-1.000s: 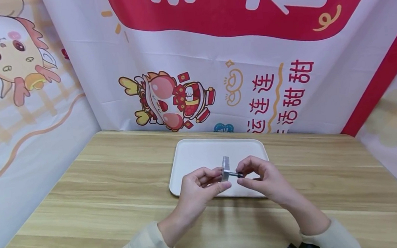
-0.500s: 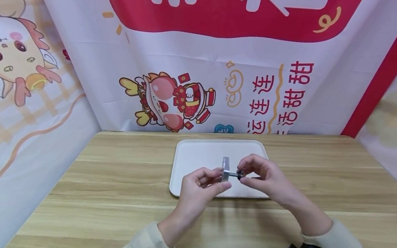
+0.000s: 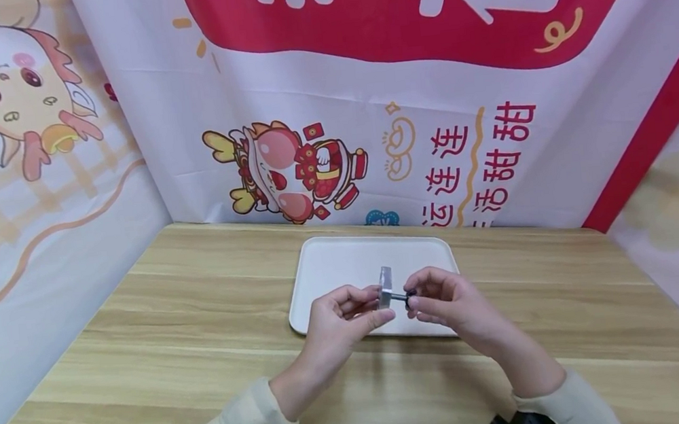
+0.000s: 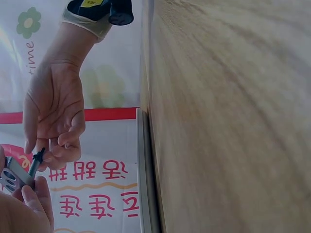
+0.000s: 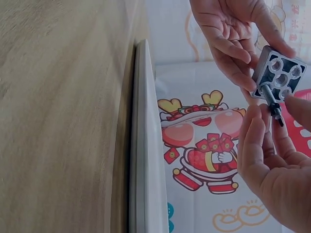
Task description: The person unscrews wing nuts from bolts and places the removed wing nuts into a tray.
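Note:
A small square metal block point(image 3: 385, 286) stands on edge above the tray, held by my left hand point(image 3: 343, 317) between thumb and fingers. In the right wrist view the face of the block point(image 5: 265, 73) shows several round holes. A threaded bolt point(image 5: 268, 94) sticks out of a corner hole, with a small black piece at its outer end. My right hand point(image 3: 459, 303) pinches that black end of the bolt point(image 3: 398, 297) between thumb and fingers. The left wrist view shows the block point(image 4: 18, 171) partly covered by the left fingers, and the right hand point(image 4: 60, 111) beyond.
Below the hands a white rectangular tray point(image 3: 344, 259) lies on the wooden table point(image 3: 201, 307). A printed cloth point(image 3: 315, 84) hangs along the table's back edge, with more cloth at both sides.
The right thumb and fingers have shifted slightly around the bolt's black end, which has turned a little. The left hand and the block stay nearly still.

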Motion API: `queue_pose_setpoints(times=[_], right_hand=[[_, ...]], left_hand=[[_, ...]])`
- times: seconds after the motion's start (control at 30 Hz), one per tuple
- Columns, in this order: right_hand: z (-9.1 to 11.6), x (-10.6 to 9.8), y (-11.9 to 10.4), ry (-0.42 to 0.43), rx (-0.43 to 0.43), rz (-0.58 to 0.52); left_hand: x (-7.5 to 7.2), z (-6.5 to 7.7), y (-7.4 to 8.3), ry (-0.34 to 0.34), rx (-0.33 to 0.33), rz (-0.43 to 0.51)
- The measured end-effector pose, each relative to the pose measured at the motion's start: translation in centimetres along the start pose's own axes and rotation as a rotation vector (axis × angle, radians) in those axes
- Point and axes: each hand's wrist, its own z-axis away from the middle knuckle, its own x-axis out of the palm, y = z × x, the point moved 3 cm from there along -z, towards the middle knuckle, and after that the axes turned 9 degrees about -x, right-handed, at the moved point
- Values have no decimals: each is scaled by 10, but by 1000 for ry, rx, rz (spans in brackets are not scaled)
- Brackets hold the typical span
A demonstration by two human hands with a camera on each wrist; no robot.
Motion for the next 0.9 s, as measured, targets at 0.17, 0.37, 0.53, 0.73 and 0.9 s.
queue_pose_setpoints(times=[0.17,0.37,0.53,0.73,0.9], right_hand=[[0,0,2,24,-20,51],[0,1,0,41,-50,140],[1,0,-4,69,-37,125],[1,0,-6,79,4,74],[1,-1,-5,45,25,90]], left_hand=[[0,0,0,-5,-5,-4],[0,0,0,-3,-10,11],[0,0,1,-4,-5,12],[0,0,1,-5,0,6],[0,0,1,-4,-2,16]])
